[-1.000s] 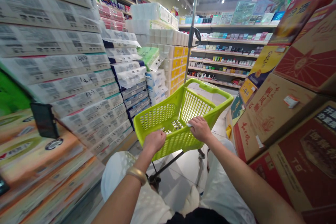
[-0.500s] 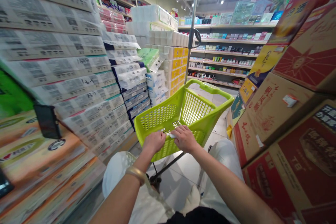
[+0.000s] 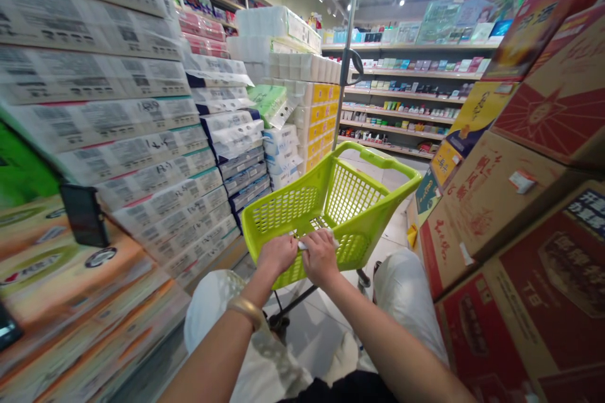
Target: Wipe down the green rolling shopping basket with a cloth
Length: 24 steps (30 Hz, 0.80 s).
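Note:
A lime-green plastic shopping cart (image 3: 283,204) with a perforated basket stands tilted in front of my knees. My left hand (image 3: 278,254) is closed at the near rim of the basket, fingers curled round it. Right beside it, my right hand (image 3: 321,255) is closed over the same rim, pressing a crumpled white wipe (image 3: 301,244) against it. Bits of the wipe show between my hands and at the far side of my right hand; the rest is hidden under the fingers. The inside of the basket shows only its grid.
Tall stacks of wrapped tissue packs (image 3: 118,75) rise on the left. A black phone-like device (image 3: 84,215) stands on orange packs. Cardboard cartons (image 3: 501,195) crowd the right. A metal pole (image 3: 347,44) stands beyond the cart, before shelves of cosmetics (image 3: 401,96).
My right hand has slid left along the rim, closer to my left hand, with the white wipe under it. My left hand and the basket have hardly moved.

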Tool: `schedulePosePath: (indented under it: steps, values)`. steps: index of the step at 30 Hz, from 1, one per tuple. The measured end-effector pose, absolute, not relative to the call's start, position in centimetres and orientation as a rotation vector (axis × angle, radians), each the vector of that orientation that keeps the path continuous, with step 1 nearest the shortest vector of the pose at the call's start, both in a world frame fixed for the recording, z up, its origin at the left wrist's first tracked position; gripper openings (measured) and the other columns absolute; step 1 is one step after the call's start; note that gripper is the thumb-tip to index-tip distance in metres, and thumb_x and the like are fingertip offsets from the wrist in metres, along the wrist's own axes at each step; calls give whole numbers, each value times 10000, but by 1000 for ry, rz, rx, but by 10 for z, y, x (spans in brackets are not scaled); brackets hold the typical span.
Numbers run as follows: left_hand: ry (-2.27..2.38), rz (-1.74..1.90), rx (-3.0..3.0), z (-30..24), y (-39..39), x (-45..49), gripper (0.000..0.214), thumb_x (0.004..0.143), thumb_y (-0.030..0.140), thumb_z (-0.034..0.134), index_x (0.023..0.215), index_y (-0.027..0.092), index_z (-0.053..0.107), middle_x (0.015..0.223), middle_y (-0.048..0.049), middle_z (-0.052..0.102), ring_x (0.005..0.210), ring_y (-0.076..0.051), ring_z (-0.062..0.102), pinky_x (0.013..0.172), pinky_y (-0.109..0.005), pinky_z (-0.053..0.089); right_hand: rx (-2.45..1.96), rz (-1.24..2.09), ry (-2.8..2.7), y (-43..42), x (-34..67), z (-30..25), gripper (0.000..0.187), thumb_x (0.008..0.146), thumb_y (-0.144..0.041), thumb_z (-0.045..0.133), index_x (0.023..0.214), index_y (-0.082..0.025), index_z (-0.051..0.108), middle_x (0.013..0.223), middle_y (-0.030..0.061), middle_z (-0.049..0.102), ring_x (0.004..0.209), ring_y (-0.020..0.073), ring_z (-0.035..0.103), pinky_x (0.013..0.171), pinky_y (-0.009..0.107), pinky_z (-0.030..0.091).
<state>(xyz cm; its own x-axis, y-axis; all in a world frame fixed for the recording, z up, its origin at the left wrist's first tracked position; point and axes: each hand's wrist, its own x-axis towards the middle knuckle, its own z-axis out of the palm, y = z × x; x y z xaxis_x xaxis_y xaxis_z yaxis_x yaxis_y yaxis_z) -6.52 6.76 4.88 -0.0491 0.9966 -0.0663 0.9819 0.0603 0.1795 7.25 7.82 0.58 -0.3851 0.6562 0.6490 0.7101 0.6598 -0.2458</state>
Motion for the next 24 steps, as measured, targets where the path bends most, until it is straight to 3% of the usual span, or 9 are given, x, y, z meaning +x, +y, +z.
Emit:
schedulePosePath:
  steps: [5,10,17,24]
  values:
    - [2145,131,2039,49,68,-68,465,925,320,253,918,188,699,1035,-113,721,962,-241,665,790,-327,473,-861,-162,-2395,92,101,19,225,790,-159,532,981,-220,633,911,40,632,908,209,502,891,335,347]
    - [2148,163,2006,49,69,-65,472,927,333,250,912,196,701,1034,-113,721,954,-244,665,777,-327,474,-990,-228,-2368,109,138,31,207,800,-128,513,942,-212,638,895,44,629,876,203,499,869,324,343]
    - [2158,163,2006,47,68,-62,477,931,328,241,935,197,700,1055,-120,716,968,-250,661,788,-340,473,-1197,-167,-2071,83,82,10,135,779,-132,511,819,-212,611,833,43,585,906,223,453,946,365,307]
    - [2119,135,2034,48,69,-67,476,923,321,251,931,179,706,1035,-117,721,960,-230,663,783,-309,469,-958,-218,-2371,91,103,20,174,805,-174,531,935,-224,636,881,39,618,888,207,489,877,336,326]
